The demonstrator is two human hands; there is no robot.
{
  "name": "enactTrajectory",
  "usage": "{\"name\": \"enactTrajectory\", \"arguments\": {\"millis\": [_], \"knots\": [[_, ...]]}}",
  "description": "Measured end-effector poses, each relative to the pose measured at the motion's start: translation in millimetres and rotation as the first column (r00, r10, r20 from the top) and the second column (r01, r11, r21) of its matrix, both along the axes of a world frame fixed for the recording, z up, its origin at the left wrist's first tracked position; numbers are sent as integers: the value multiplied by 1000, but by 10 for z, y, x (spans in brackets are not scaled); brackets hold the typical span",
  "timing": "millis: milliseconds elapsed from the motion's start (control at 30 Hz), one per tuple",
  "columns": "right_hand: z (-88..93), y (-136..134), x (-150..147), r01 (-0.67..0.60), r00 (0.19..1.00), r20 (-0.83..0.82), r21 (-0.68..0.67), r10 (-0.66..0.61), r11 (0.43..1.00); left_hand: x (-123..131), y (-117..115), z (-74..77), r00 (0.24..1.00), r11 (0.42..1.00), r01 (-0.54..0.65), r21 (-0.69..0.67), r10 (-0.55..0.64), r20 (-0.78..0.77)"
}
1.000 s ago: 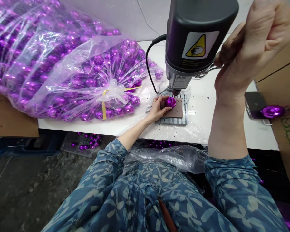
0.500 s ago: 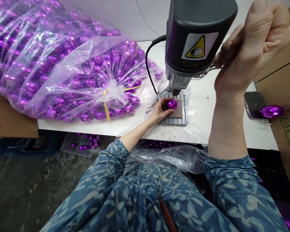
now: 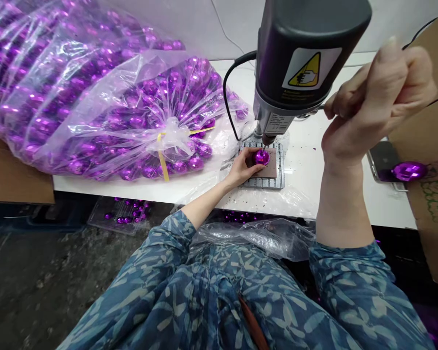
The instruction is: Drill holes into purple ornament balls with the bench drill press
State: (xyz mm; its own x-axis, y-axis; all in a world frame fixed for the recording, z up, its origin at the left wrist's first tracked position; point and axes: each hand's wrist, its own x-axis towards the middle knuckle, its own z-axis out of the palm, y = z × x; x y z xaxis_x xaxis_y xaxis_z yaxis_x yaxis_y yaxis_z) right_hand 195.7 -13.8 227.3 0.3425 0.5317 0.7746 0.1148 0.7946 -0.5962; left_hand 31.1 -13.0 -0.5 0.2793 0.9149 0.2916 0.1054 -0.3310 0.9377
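My left hand point(image 3: 244, 166) pinches a shiny purple faceted ball point(image 3: 261, 157) between thumb and fingers. The ball rests on a brown board point(image 3: 270, 170) on the slotted metal base point(image 3: 277, 182) of a small drill press point(image 3: 306, 53). Directly over the ball is the chuck point(image 3: 268, 139), its thin bit reaching the ball's top. My right hand point(image 3: 381, 99) is closed around the feed lever point(image 3: 320, 108) at the machine's right side; the grip is mostly hidden by the fingers.
A big clear bag of purple balls point(image 3: 113, 107), tied with yellow ribbon, fills the table's left. At right lie a phone point(image 3: 383, 158), another purple ornament point(image 3: 409, 171) and a cardboard box point(image 3: 432, 214). A clear tray point(image 3: 120, 216) of small balls is below the table edge.
My right hand has come down a little with the lever. My left hand still holds the ball in the same spot. The whole view has shifted slightly.
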Motion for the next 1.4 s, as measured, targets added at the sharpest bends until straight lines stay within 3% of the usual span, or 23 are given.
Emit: {"name": "enactTrajectory", "arguments": {"millis": [433,733,867,1000,1200,1300,1400], "knots": [[-574,38,104,111,993,-52,198,-102,974,3,3,-47,1000,1000,-14,-22,15,21],[-1289,324,440,70,997,-5,194,-71,978,5,-5,-37,998,999,7,-35,-5,55],[-1442,369,482,46,998,30,237,-55,970,0,0,-57,998,1000,16,-19,-15,59],[-1403,349,439,65,995,52,260,-82,964,-3,1,-61,998,1000,22,-7,-22,66],[-1174,163,259,155,985,29,259,-168,953,9,-11,-55,997,1000,2,0,-2,76],[-902,64,146,158,986,4,241,-164,957,15,-6,-68,997,1000,-1,0,1,79],[-465,49,71,122,993,-21,192,-120,974,36,12,-74,997,1000,9,-12,-8,80]]}}
